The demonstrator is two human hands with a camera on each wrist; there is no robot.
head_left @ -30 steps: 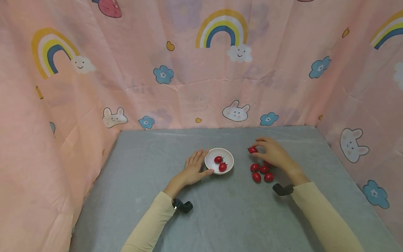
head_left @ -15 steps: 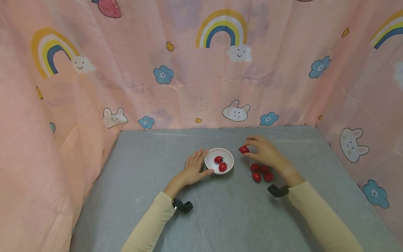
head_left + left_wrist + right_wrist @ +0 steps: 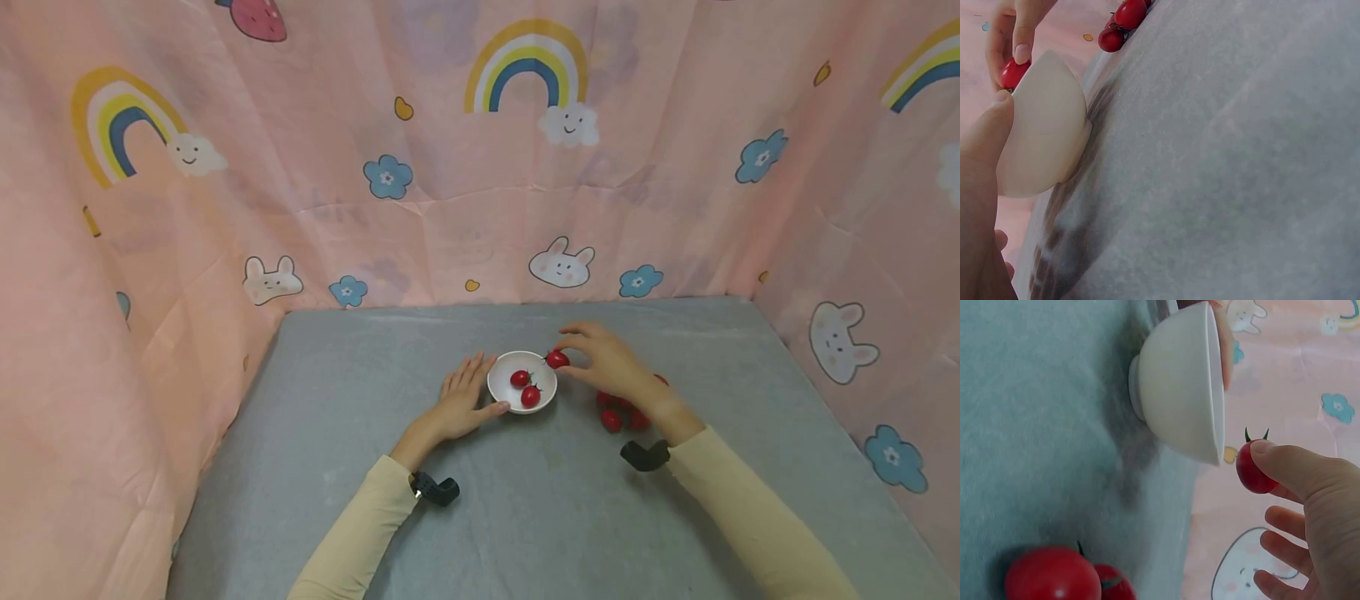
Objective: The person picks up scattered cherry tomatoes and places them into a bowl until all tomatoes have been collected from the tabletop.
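Observation:
A small white bowl [image 3: 501, 388] stands upright on the grey table with two cherry tomatoes [image 3: 530, 396] inside. My left hand [image 3: 457, 408] lies at the bowl's left side, fingers fairly straight along it and the thumb touching its near rim. Between thumb and fingertips my right hand [image 3: 611, 367] pinches another cherry tomato [image 3: 1255, 469], green stem still on, at the bowl's right edge. The right wrist view shows this tomato just off the rim, the other fingers loosely bent. In the left wrist view the bowl's [image 3: 1047, 131] wall hides its contents.
Several more cherry tomatoes [image 3: 611, 420] lie in a cluster right of the bowl, partly covered by my right forearm. A pink printed curtain [image 3: 450, 225] closes off the back and sides of the grey table [image 3: 540, 517].
My right hand has moved left from above the tomato cluster to the bowl's right rim, carrying the pinched cherry tomato. The left hand and bowl have stayed in place.

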